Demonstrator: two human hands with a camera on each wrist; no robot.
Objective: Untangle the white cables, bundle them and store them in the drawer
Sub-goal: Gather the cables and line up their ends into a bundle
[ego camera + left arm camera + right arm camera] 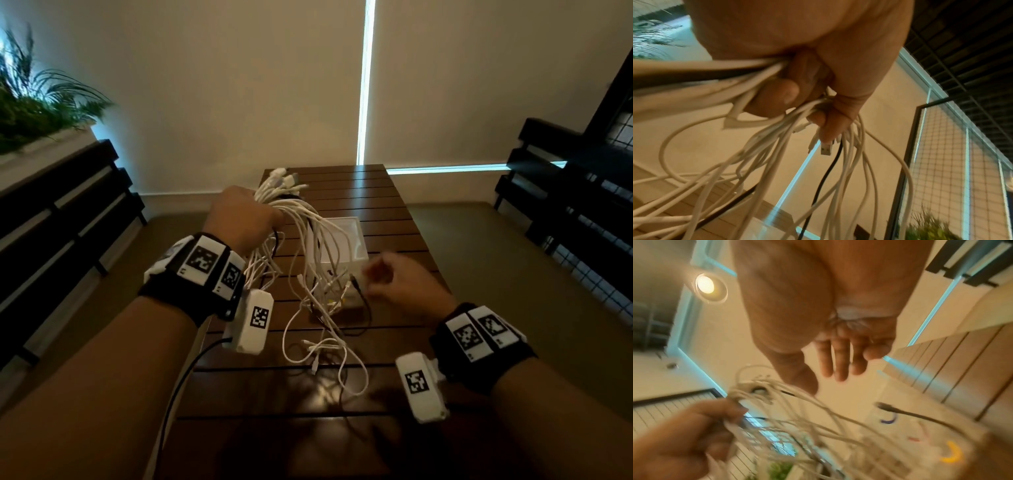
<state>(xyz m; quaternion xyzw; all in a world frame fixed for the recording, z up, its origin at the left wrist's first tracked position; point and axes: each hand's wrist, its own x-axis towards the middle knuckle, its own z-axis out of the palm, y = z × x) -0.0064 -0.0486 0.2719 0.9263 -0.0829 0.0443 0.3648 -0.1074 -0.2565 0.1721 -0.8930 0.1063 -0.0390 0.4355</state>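
Note:
My left hand (239,219) is raised over the far left of the table and grips a thick bunch of white cables (318,301); their plugs (281,181) stick out beyond the fist. In the left wrist view the fingers (781,95) curl round the white cables (777,154), and a USB plug (826,149) pokes out below. The strands hang in loops onto the table, with a black cable (358,291) among them. My right hand (387,281) hovers beside the hanging strands, blurred. Its fingers (838,363) are spread and hold nothing. A small white drawer box (356,255) stands behind the tangle.
The wooden slatted table (394,205) runs away from me. Black slatted benches stand at the left (68,212) and right (565,192). A plant (34,102) is at the far left. A black wire-grid rack (613,137) is at the far right.

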